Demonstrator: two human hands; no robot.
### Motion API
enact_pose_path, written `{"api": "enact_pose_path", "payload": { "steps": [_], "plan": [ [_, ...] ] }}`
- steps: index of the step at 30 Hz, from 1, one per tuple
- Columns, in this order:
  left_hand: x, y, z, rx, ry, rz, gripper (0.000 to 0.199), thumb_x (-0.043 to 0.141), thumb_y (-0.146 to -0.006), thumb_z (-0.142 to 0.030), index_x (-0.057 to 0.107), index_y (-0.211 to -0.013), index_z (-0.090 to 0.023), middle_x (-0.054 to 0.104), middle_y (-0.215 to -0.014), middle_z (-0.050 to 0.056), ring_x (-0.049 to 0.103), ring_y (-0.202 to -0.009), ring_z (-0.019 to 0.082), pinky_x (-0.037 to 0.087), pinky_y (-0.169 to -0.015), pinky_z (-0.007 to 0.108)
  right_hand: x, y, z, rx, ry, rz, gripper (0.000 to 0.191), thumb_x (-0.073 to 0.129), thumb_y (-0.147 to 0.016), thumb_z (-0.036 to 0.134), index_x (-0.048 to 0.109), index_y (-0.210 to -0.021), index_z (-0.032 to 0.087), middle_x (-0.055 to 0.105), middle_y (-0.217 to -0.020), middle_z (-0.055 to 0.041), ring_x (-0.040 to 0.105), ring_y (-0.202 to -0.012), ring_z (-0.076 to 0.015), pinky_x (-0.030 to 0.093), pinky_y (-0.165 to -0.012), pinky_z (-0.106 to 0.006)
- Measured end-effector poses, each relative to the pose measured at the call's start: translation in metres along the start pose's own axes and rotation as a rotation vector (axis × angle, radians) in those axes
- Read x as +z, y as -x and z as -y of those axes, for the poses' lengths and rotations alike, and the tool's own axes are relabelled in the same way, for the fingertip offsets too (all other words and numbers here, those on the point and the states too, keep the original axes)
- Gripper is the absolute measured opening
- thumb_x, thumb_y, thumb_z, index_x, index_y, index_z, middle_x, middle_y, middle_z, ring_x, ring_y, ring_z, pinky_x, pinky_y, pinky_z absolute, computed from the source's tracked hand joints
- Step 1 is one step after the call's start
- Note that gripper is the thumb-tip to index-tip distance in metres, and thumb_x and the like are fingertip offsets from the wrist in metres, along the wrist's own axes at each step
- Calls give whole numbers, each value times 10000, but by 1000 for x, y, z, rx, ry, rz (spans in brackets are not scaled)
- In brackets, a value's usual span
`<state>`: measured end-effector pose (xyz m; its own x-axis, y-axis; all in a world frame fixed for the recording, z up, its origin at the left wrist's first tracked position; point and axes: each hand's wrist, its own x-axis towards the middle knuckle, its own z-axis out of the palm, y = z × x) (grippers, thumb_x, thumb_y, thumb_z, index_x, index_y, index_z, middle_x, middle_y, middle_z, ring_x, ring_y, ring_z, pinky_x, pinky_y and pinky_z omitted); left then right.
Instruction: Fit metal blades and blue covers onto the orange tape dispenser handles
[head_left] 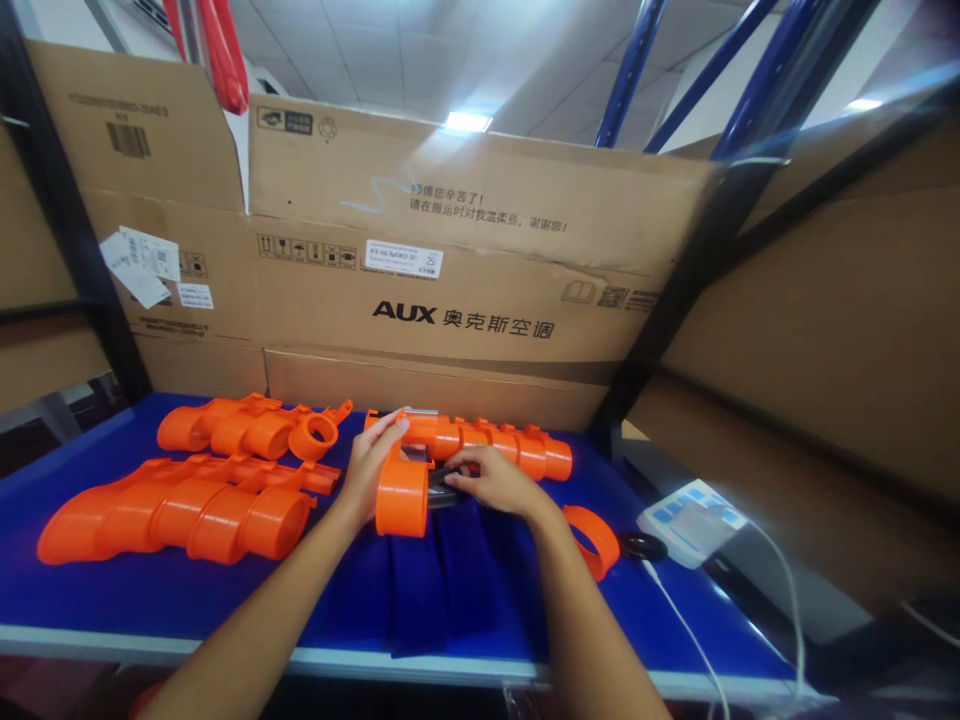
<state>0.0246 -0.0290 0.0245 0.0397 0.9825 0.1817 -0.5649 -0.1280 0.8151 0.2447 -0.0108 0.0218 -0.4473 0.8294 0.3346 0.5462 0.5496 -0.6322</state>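
My left hand (364, 470) grips an orange part (403, 498); my right hand (495, 482) pinches an apparently dark tool (442, 497), whose slim hold risks slipping.

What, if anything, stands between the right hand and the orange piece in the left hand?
The black object held by the right hand lies between, at the side of the orange piece in the left hand. Nothing else visible stands there.

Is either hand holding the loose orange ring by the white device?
No, the orange ring lies on the blue tabletop, while the left hand holds another orange piece and the right hand a dark object.
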Motion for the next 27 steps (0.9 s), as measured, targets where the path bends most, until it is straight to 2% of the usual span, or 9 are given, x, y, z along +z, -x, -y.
{"api": "enact_pose_path", "payload": {
  "steps": [3, 9, 12, 16, 20, 23, 27],
  "plan": [
    [-1, -3, 1, 3, 2, 4, 606, 803, -740, -447, 671, -1236, -126, 703, -685, 30, 648, -568, 165, 501, -537, 255, -2, 1, 2, 20, -31, -80, 220, 732, -810, 408, 752, -813, 190, 619, -626, 18, 536, -569, -141, 425, -545, -247],
    [-2, -7, 6, 7, -24, -15, 644, 821, -712, -459, 659, -1245, -135, 757, -875, 94, 694, -650, 194, 540, -580, 282, -2, -3, 5, 25, -142, -506, 327, 701, -836, 474, 720, -971, 176, 715, -842, -60, 616, -739, -203, 494, -686, -320],
    [-4, -8, 11, -2, -69, 39, 643, 813, -724, -460, 647, -1262, -149, 762, -893, 102, 695, -653, 193, 534, -570, 273, 1, -6, 6, -1, -194, -607, 358, 703, -836, 488, 712, -1023, 183, 721, -892, -77, 623, -778, -213, 506, -719, -337],
    [-9, -11, 17, 0, -152, 31, 682, 823, -718, -457, 615, -1296, -161, 759, -848, 87, 683, -615, 181, 534, -590, 282, 5, -6, 12, -45, -238, -646, 364, 714, -833, 465, 704, -1087, 204, 721, -946, -79, 625, -816, -217, 512, -758, -352],
    [-9, -11, 20, 19, -199, 64, 686, 834, -708, -444, 613, -1290, -155, 739, -762, 62, 706, -674, 204, 523, -615, 274, 9, -5, 20, -54, -200, -617, 344, 689, -861, 441, 704, -1127, 222, 725, -979, -84, 627, -846, -231, 509, -789, -377],
    [-8, -10, 20, 35, -240, 114, 683, 833, -707, -431, 614, -1289, -149, 699, -677, 33, 710, -688, 216, 490, -565, 246, 12, -5, 27, -101, -128, -571, 284, 689, -869, 404, 717, -1100, 240, 720, -1015, -81, 625, -884, -241, 498, -819, -390],
    [-8, -8, 19, 45, -258, 138, 690, 815, -730, -430, 591, -1320, -149, 686, -667, 23, 689, -632, 194, 464, -519, 230, 14, -5, 30, -154, -91, -556, 246, 700, -869, 370, 724, -1085, 254, 695, -1027, -75, 621, -921, -243, 494, -829, -386]
  ]
}}
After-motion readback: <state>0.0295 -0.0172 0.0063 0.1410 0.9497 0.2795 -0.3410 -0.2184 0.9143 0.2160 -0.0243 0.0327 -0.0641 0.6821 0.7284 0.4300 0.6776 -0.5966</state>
